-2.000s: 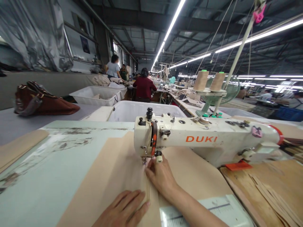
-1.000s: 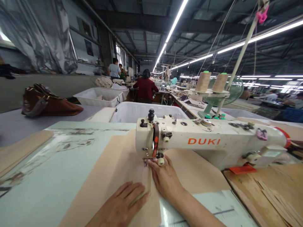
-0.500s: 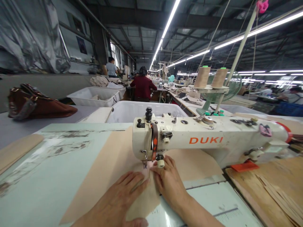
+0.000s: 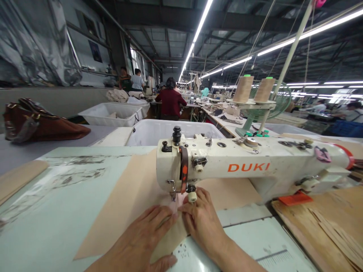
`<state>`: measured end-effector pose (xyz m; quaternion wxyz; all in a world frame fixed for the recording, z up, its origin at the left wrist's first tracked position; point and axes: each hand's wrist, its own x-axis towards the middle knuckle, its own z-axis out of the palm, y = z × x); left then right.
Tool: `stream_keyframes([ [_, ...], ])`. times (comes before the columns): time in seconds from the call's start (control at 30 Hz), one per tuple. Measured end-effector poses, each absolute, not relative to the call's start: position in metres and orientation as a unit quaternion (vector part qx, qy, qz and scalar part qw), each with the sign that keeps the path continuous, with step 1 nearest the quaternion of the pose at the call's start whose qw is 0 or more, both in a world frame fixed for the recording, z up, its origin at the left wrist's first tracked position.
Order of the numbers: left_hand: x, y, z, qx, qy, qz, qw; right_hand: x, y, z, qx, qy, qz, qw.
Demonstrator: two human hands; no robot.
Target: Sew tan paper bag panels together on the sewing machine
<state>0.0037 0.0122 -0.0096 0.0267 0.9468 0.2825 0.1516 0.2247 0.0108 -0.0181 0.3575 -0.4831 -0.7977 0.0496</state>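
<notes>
The beige panel (image 4: 119, 211) lies partly beneath the DUKI sewing machine (image 4: 215, 166). On the machine's near side, your left hand (image 4: 144, 230) rests flat on the panel, thumb spread; your right hand (image 4: 202, 215) curls close by, whether pinching it I cannot tell.

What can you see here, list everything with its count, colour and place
sewing machine: one, off-white, centre to right
table: one, pale green, under the machine
tan material: count unclear, tan, under the needle end
tan stack: one, tan, left edge
handbag: one, brown, far left
white tubs: several, white, beyond the table
thread cones: two, tan, behind the machine
fan: one, green, behind the cones
wooden board: one, light brown, right
strips: several, tan, on the board
ceiling lights: several, white, overhead
co-workers: several, one in dark red, background
left hand: one, bare, on the tan material
right hand: one, bare, beside the needle end
</notes>
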Motion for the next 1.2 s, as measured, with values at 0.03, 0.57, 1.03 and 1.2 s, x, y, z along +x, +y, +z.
stream_keyframes([
  [0.03, 0.003, 0.014, -0.01, 0.947, 0.28, 0.154, 0.033, 0.224, 0.011, -0.018, -0.484, -0.798, 0.053, 0.357],
  [0.57, -0.001, 0.036, -0.022, 0.941, 0.294, 0.15, 0.075, 0.222, 0.017, -0.019, -0.531, -0.782, 0.027, 0.325],
  [1.03, 0.005, 0.036, -0.013, 0.94, 0.304, 0.138, 0.072, 0.227, 0.036, -0.055, -0.49, -0.822, -0.005, 0.289],
  [1.2, 0.003, 0.053, -0.045, 0.951, 0.265, 0.158, -0.012, 0.236, 0.045, -0.061, -0.474, -0.84, -0.017, 0.265],
])
